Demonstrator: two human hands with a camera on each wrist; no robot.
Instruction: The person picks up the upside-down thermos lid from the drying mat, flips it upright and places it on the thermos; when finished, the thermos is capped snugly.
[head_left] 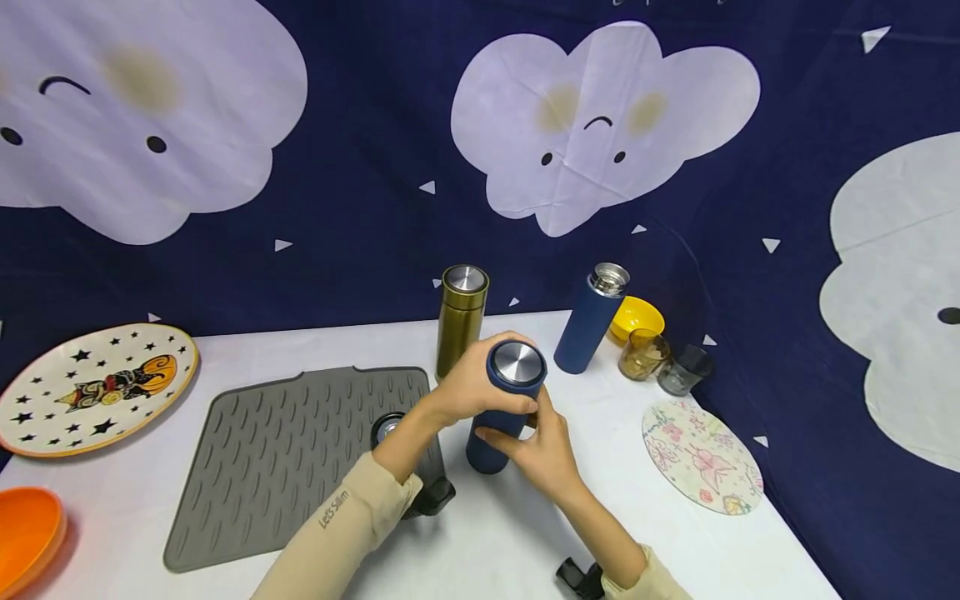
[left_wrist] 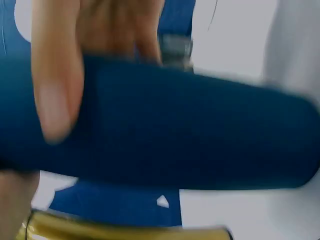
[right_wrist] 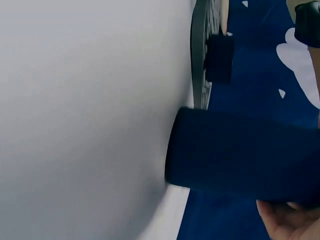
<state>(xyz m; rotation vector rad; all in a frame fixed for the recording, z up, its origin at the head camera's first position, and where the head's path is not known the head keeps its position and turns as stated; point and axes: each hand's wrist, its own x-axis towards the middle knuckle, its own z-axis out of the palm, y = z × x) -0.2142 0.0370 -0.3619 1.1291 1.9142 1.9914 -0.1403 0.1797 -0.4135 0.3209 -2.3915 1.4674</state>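
The left hand (head_left: 474,385) is gripping the blue bottle (head_left: 489,454) near its lid (head_left: 517,363), while the right hand (head_left: 545,454) is gripping lower, both seemingly steadying it.

So on the counter (head_left: 615,450) the mat (head_left: 300,467) is left of the held flask (head_left: 497,422) (plate (head_left: 101,387) even further left), another flask (head_left: 459,329) behind it, bowl (head_left: 637,317) and cups (head_left: 642,358) back right.

I see an oval white star-patterned plate (head_left: 56,367) at the back-left corner of the white table (head_left: 690,550), a round orange bowl (head_left: 30,533) by its left edge, a small yellow bowl (head_left: 641,318) near its back-right corner, a round floral mat (head_left: 697,437) along its right edge.
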